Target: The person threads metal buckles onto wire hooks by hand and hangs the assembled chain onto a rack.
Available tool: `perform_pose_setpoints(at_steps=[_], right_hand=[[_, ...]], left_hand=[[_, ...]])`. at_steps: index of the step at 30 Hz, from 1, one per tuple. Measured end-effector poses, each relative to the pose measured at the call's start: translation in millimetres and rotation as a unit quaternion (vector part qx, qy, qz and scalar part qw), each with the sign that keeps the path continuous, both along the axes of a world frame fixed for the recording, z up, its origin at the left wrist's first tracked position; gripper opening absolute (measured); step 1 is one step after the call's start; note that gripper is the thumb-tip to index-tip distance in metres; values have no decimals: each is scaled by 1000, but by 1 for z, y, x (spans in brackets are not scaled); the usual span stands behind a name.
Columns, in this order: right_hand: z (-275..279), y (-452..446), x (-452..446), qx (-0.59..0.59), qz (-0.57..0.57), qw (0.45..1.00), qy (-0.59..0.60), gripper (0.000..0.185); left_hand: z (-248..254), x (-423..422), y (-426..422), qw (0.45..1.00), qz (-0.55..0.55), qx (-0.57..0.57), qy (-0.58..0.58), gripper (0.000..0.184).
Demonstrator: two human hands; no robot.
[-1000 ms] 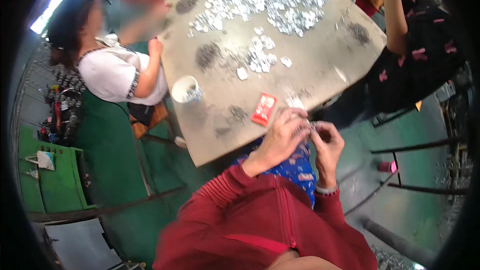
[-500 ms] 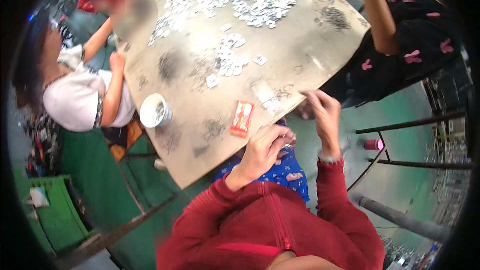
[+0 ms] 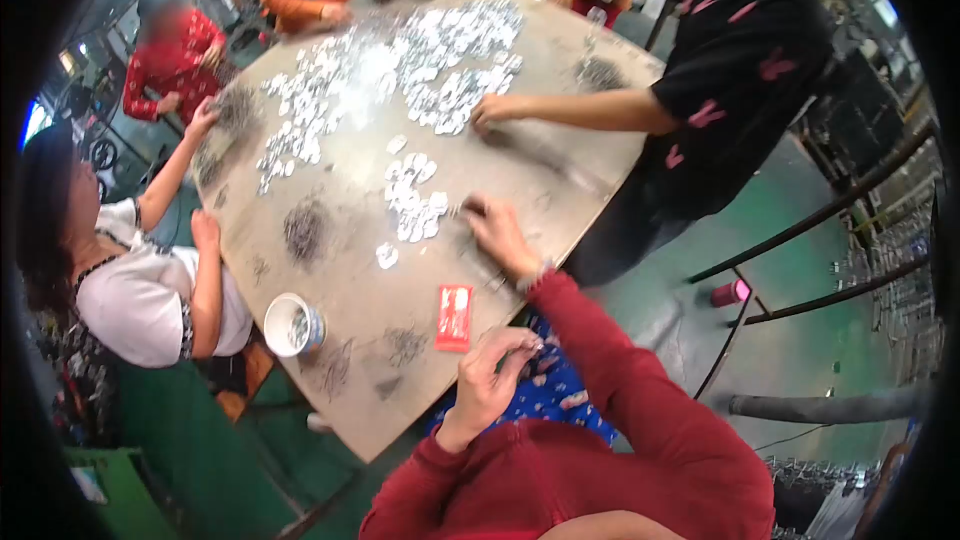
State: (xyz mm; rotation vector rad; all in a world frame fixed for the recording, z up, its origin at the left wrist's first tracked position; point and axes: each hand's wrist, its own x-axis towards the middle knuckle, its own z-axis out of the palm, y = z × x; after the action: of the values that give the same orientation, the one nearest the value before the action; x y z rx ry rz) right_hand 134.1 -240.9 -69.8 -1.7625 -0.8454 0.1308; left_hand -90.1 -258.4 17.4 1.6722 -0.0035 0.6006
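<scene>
My left hand (image 3: pixel 490 378) is held at the near table edge over my lap. Its thumb and fingers are pinched on a small shiny piece (image 3: pixel 539 345), mostly hidden. My right hand (image 3: pixel 503 237) is over the table with its fingers curled together, the tips beside a small cluster of flat silvery-white pieces (image 3: pixel 418 225). What those fingertips grip, if anything, is too blurred to make out. A red-and-white packet (image 3: pixel 454 316) lies on the table just beyond my left hand.
A large spread of silvery pieces (image 3: pixel 440 55) covers the table's (image 3: pixel 350 340) far part. Dark heaps of thin wire-like bits (image 3: pixel 304 230) lie about. A white tub (image 3: pixel 290 324) stands at the left edge. A co-worker's arm (image 3: pixel 590 110) reaches in from the right; other people sit around.
My right hand has moved from beside my left hand, forward and left to the small cluster. The co-worker's arm on the right now reaches onto the table. The view has tilted up.
</scene>
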Motion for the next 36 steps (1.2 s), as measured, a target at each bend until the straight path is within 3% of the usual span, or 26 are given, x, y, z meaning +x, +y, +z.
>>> perform_pose_setpoints(at_steps=[3, 7, 13, 20, 21, 24, 25, 29, 32, 36], right_hand=[[44, -47, -33, 22, 40, 981, 187, 22], [105, -112, -81, 64, 48, 965, 251, 28], [142, -161, -132, 93, -6, 977, 192, 21], [142, -160, -142, 181, 9, 971, 155, 15], [149, -162, -143, 141, 2, 973, 181, 13], [149, -159, -145, 169, 1, 953, 252, 8], [148, -157, -145, 168, -9, 951, 259, 9], [127, -158, -146, 223, 9, 940, 256, 18], [117, -160, -139, 224, 45, 927, 297, 18], [112, -161, -133, 196, 79, 922, 325, 19]], left_hand=[[2, 0, -3, 1000, 6, -6, -9, 13], [8, 1, -5, 998, 35, 8, 43, 6], [17, 5, -13, 997, 45, 60, 26, 8], [18, 2, -14, 990, 55, 133, 11, 8], [16, -3, -14, 988, 60, 139, 22, 8], [1, -6, -10, 992, 45, 117, 32, 17], [-4, -8, -9, 992, 64, 111, 6, 26], [5, -22, 25, 982, 179, 56, 28, 30], [-24, -27, 97, 935, 277, 168, 144, 19], [-46, -13, 181, 854, 376, 267, 243, 17]])
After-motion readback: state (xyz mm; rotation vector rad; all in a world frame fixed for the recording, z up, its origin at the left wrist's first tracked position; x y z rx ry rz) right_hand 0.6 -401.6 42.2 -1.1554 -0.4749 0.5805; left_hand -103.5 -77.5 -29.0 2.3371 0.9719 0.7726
